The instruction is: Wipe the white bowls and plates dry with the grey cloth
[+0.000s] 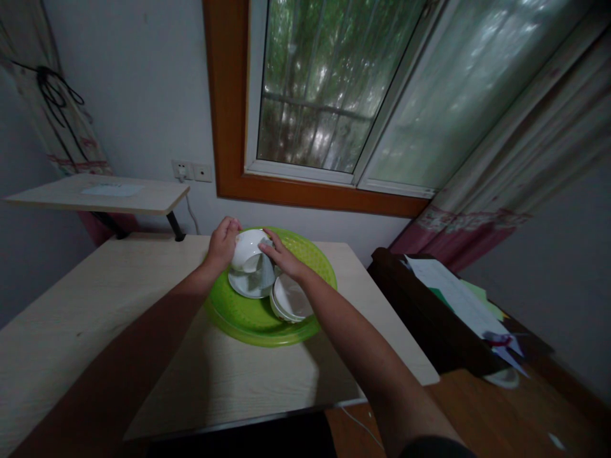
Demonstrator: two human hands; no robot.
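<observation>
A white bowl is being gripped between both hands, its left rim being grasped by the left hand and its right by the right hand. It is being held tilted above a white plate, perhaps touching it, inside a green tray. Stacked bowls are being kept alongside; the tray is being supported by the counter.

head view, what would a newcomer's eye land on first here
Probably the lime-green round tray on the pale wood-look table, the brightest colour in the middle. Over it, a white bowl sits between the left grip and the right grip, with stacked bowls nearer the viewer. Beyond, greenery shows through the orange-brown framed window.
</observation>
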